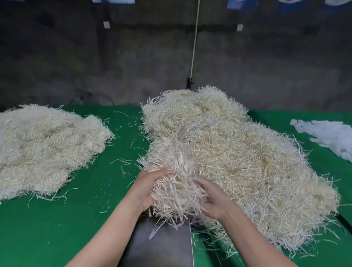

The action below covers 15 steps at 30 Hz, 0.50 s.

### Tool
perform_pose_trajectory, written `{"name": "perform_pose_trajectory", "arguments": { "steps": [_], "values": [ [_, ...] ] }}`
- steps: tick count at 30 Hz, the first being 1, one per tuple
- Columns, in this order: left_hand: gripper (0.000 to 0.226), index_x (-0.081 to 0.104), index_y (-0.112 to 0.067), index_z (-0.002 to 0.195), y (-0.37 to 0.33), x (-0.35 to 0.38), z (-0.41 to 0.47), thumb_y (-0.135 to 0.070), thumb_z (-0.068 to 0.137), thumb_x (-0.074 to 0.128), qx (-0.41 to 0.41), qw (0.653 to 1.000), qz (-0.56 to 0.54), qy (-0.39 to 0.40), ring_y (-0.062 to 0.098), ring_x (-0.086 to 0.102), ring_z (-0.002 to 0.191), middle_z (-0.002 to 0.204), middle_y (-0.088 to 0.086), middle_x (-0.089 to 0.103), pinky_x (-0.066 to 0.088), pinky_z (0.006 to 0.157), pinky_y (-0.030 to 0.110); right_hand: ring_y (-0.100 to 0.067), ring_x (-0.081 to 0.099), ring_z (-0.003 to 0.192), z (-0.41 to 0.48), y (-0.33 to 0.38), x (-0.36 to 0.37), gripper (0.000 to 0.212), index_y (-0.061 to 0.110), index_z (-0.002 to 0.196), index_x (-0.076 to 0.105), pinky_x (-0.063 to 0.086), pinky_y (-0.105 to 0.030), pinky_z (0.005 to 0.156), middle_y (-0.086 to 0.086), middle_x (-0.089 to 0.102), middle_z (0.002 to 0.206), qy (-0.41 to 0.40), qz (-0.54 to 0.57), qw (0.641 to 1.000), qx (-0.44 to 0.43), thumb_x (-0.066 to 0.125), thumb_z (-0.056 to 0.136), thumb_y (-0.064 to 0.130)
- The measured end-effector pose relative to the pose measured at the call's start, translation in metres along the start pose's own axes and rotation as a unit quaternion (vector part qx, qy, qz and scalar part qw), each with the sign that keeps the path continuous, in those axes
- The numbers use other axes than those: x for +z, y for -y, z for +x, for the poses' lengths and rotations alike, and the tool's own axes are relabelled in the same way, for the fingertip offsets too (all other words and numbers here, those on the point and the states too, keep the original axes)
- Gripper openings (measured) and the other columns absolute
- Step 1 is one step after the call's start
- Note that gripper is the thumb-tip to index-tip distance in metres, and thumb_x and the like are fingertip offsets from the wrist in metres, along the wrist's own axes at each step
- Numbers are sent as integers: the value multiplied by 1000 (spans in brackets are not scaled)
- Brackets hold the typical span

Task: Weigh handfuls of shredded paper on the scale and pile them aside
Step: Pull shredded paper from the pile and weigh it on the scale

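Observation:
A handful of cream shredded paper [173,173] is held between both my hands just above the steel scale plate [162,249] at the near middle. My left hand [151,185] cups its left side with the thumb over the top. My right hand [210,200] grips its right side, fingers curled into the strands. Right behind and to the right spreads the big source heap of shredded paper [232,155]. A second, flatter pile of shredded paper [40,147] lies at the far left. Loose strands hang from the handful onto the plate.
A green cloth [54,229] covers the table, with stray strands scattered between the piles. A stack of white plastic bags [332,138] lies at the right edge. A white cord [195,37] hangs against the dark wall behind.

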<state>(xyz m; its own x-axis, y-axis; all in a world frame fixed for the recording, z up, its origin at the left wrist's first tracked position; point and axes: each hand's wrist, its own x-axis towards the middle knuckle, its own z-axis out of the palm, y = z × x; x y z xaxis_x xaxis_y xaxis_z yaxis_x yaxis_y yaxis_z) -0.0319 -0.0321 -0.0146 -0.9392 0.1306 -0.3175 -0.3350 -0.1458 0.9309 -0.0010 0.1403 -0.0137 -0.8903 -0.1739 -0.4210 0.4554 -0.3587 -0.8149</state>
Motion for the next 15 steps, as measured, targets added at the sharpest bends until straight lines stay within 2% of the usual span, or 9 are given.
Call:
{"name": "perform_pose_trajectory", "arguments": {
  "steps": [2, 4, 5, 7, 8, 9, 11, 12, 15],
  "values": [
    [125, 16, -9, 150, -4, -1, 7, -40, 48, 81, -1, 1000, -21, -23, 28, 18, 143, 155, 11, 19, 15, 113, 52, -30, 63, 86, 7, 12, -20, 31, 15, 99, 62, 53, -29, 57, -21, 57, 122, -29, 18, 997, -74, 69, 74, 32],
    [118, 21, -7, 148, -6, -1, 13, -38, 50, 80, 5, 999, -24, -23, 28, 19, 142, 155, 12, 21, 14, 113, 52, -39, 58, 109, 10, 23, -33, 51, 21, 110, 59, 54, -30, 66, -21, 56, 128, -19, -7, 991, -135, 70, 69, 49],
    [118, 22, -7, 148, -7, 2, 16, -38, 50, 80, 5, 1000, -22, -18, 29, 19, 142, 154, 12, 22, 14, 113, 52, -32, 59, 112, 11, 28, -34, 65, 25, 117, 56, 54, -28, 69, -13, 60, 126, -4, -57, 987, -148, 73, 61, 55],
    [119, 25, -5, 146, -6, 10, 20, -40, 47, 80, 16, 1000, -15, -11, 29, 21, 141, 153, 13, 24, 16, 113, 51, -7, 63, 97, 17, 32, -28, 81, 33, 126, 47, 50, -18, 65, 9, 59, 114, 28, -192, 970, -149, 74, 55, 58],
    [110, 33, -5, 142, -6, 15, 20, -41, 48, 79, 16, 1000, -6, -11, 28, 25, 139, 151, 11, 28, 17, 112, 50, -1, 61, 90, 21, 31, -24, 79, 32, 129, 45, 47, -15, 62, 15, 55, 108, 38, -247, 957, -145, 75, 59, 55],
    [91, 47, -8, 132, -7, 19, 21, -41, 53, 78, 9, 1000, -7, -9, 23, 31, 135, 146, 8, 35, 20, 112, 48, 2, 59, 82, 24, 32, -21, 67, 27, 126, 48, 46, -13, 59, 13, 56, 105, 20, -273, 950, -149, 76, 67, 44],
    [36, 64, -16, 102, -11, 17, 23, -29, 70, 73, 23, 998, -58, -6, 6, 50, 113, 130, -4, 46, 37, 104, 38, -1, 57, 62, 29, 42, -21, 23, 14, 102, 60, 46, -16, 53, -2, 63, 89, -54, -194, 964, -171, 67, 80, 11],
    [21, 65, -19, 93, -13, 13, 22, -24, 73, 71, 31, 996, -76, -19, 3, 53, 110, 128, -6, 47, 41, 100, 35, -5, 56, 60, 31, 47, -26, 11, 13, 85, 59, 46, -20, 55, -4, 61, 80, -79, -113, 975, -175, 60, 81, 3],
    [32, 64, -23, 91, -14, -1, 25, -27, 61, 73, 41, 993, -86, -66, 19, 31, 136, 143, 2, 42, 21, 111, 46, -14, 51, 79, 35, 60, -37, 13, 9, 74, 54, 43, -29, 76, 1, 54, 84, -91, 78, 973, -196, 51, 83, 0]
  ]
}}
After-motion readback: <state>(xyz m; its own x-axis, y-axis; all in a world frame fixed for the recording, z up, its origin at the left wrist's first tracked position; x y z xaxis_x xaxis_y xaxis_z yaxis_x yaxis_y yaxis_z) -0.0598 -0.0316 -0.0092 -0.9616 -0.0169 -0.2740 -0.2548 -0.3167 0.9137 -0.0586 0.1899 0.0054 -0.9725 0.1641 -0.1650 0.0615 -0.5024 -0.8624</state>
